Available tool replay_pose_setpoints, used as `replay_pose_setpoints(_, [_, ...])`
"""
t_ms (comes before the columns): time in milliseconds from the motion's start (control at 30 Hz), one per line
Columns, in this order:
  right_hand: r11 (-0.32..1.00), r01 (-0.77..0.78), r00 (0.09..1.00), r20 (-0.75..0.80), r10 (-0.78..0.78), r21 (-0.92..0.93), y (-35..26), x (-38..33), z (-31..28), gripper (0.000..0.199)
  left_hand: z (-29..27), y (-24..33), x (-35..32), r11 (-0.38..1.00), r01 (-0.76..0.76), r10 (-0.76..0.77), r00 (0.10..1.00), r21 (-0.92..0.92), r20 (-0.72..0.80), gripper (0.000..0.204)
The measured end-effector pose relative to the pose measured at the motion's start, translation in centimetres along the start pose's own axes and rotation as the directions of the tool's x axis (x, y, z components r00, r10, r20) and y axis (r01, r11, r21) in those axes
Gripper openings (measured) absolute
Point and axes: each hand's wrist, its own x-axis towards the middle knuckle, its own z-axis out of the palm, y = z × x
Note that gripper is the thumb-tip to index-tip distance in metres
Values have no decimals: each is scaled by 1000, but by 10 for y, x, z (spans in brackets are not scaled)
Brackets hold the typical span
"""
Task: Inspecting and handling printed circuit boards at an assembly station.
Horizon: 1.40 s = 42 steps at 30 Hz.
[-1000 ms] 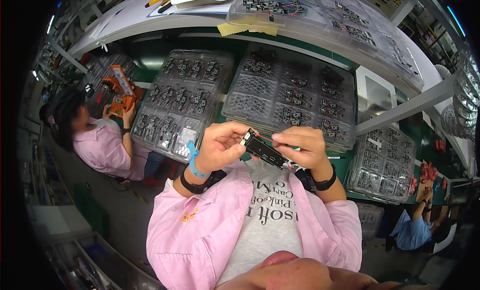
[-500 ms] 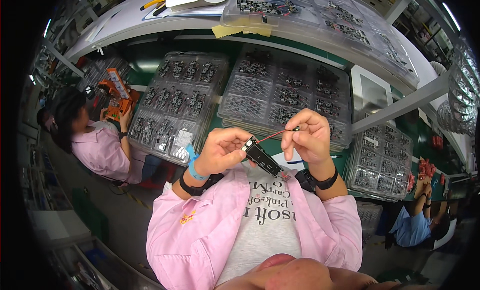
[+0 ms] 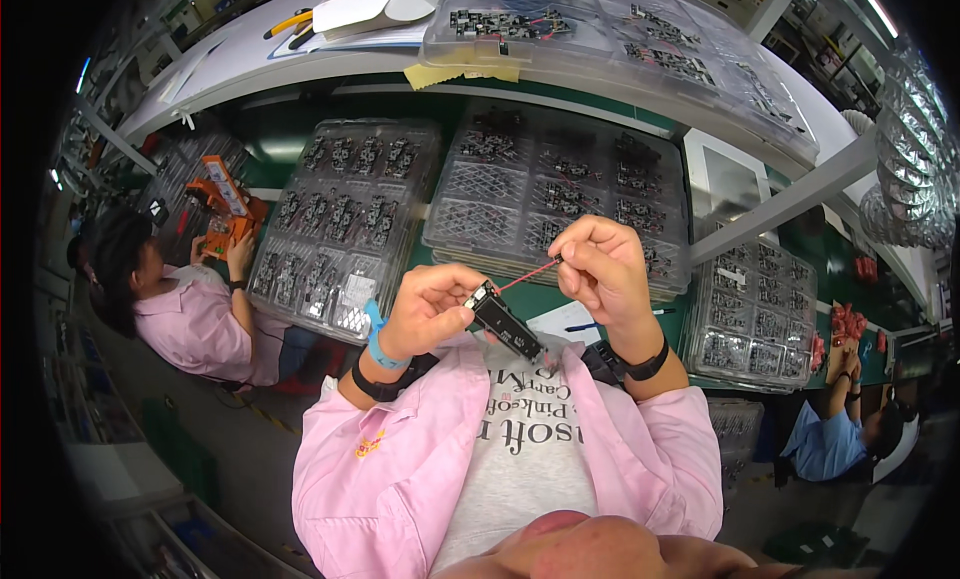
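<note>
My left hand (image 3: 432,307) pinches one end of a slim black rectangular electronic module (image 3: 506,324) with a pale fitting at that end. The module slants down to the right in front of my chest. A thin red wire (image 3: 527,275) runs up from its held end to my right hand (image 3: 604,271). There, thumb and forefinger are closed on the wire's tip, where a small dark piece (image 3: 558,260) shows only in part. Between the two hands the wire is nearly straight. Behind them lies a divided clear plastic tray (image 3: 437,224) of small circuit boards.
More divided trays stand at left (image 3: 340,129) and right (image 3: 700,364). A raised shelf (image 3: 345,54) with another tray crosses the far side, its slanted post (image 3: 790,214) at right. A pen (image 3: 580,328) lies on paper. Co-workers sit at left (image 3: 195,324) and right (image 3: 825,444).
The right fingers have drawn in closer round the wire's tip, covering most of the small board seen there before. The wire looks straighter. The whole view has shifted slightly.
</note>
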Motion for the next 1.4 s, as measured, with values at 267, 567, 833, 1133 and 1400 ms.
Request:
replay_pose_setpoints(267, [960,101,985,165,-58,-260,17,-9,0,20,3,2,3,981,-192,188,966,-3,-177,32])
replay_pose_setpoints(567, [939,77,983,183,-16,-334,13,-10,-11,22,6,4,3,981,-180,174,981,-71,-83,41])
replay_pose_setpoints(833, [373,544,793,315,-521,-752,12,-7,1,32,2,-1,9,952,-276,262,958,-134,-113,45])
replay_pose_setpoints(1133, [336,520,792,296,-534,-785,11,-11,4,32,3,-5,6,937,-344,337,936,-62,-99,47])
replay_pose_setpoints(1400, [295,557,766,343,-543,-776,10,-9,4,31,1,-4,5,925,-365,360,931,-107,-68,44])
